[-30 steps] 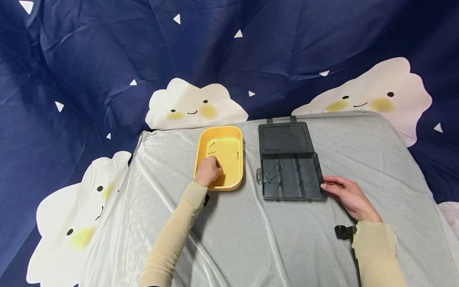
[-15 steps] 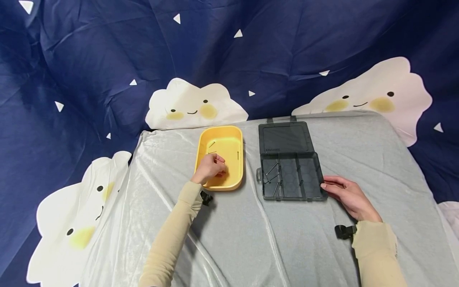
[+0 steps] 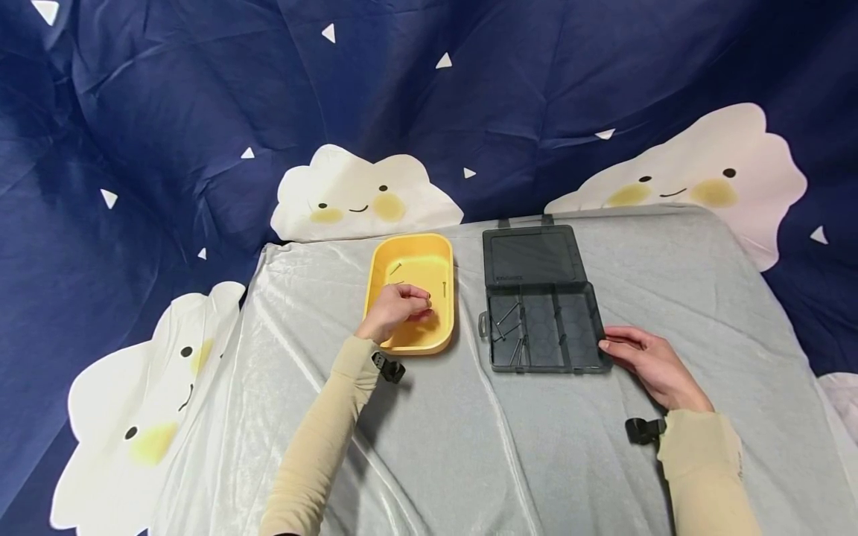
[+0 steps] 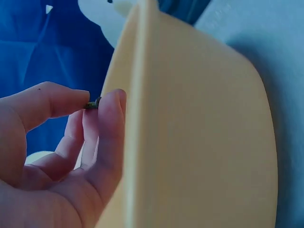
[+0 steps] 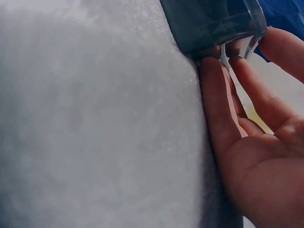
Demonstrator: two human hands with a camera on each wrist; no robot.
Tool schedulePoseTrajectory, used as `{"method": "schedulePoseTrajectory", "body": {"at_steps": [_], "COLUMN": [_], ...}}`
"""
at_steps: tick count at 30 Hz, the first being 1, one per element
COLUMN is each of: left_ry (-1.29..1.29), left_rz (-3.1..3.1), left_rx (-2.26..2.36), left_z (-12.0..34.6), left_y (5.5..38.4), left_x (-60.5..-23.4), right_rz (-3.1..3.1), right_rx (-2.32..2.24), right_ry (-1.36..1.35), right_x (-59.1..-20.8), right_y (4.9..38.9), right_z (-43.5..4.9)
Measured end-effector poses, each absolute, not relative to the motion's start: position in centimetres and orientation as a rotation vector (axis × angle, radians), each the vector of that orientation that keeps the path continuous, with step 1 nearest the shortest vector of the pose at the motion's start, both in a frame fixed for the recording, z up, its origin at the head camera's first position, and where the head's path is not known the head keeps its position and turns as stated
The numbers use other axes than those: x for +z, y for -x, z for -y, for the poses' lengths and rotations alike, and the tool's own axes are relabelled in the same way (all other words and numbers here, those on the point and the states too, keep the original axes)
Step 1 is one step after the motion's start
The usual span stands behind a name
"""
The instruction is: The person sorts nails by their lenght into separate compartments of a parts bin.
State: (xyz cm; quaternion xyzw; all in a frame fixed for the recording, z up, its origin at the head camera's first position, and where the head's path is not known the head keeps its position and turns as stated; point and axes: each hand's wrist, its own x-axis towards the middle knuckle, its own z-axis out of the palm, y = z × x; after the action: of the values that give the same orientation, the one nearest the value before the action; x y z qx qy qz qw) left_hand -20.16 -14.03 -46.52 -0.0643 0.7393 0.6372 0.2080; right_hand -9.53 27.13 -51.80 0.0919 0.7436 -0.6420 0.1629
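Pinching a small metal piece (image 4: 91,104), probably a screw, between thumb and fingertip of the left hand (image 3: 392,309), over the nearer part of the yellow tray (image 3: 429,268). Held by the very tips, apparently for a fine grip on something so slight; too covered by skin to make out in full. Scattered about the floor of the yellow tray with no evident order, loose screws (image 3: 445,289), one partly hidden behind the knuckles.

Steadied, by the look of it, to the right of the yellow tray: a dark see-through case (image 3: 541,327). Touched by the right hand (image 3: 660,368) along the wall farthest from the yellow tray, with fingers nearly straight and laid against the side, likely to prevent sliding on the soft grey cloth (image 3: 442,447) over the table. Folded back, presumably for free access from above, the lid (image 3: 534,257). Gathered in the compartment nearest the yellow tray, perhaps for the shortest reach, several slim metal screws (image 3: 507,314) at mixed angles. Hung beyond the yellow tray, a navy backdrop (image 3: 375,82) with smiling clouds (image 3: 351,186).
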Motion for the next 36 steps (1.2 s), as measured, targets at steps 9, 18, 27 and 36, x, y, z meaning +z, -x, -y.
{"method": "schedulePoseTrajectory", "body": {"at_steps": [9,18,27,36], "left_ry": [0.212,0.205,0.186,0.154], "left_rz": [-1.861,-1.701,-1.627,-1.582], "left_rx": [1.92,2.069,2.074,2.131], "left_z": [13.3,11.8,9.5,7.1], "left_y": [20.3,20.0,19.9,20.0], "left_x": [-46.0,-45.0,-44.1,-43.9], "right_rz": [-2.103,-2.099,-2.117,-2.127], "right_rx": [-1.838,-1.844,-1.834,-1.845], "right_ry": [-0.266,-0.27,-0.258,-0.236], "right_x": [-51.7,-51.8,-51.7,-51.7], "right_y": [9.5,9.5,9.4,9.4], "right_z": [-27.2,-27.1,-27.1,-27.1]}}
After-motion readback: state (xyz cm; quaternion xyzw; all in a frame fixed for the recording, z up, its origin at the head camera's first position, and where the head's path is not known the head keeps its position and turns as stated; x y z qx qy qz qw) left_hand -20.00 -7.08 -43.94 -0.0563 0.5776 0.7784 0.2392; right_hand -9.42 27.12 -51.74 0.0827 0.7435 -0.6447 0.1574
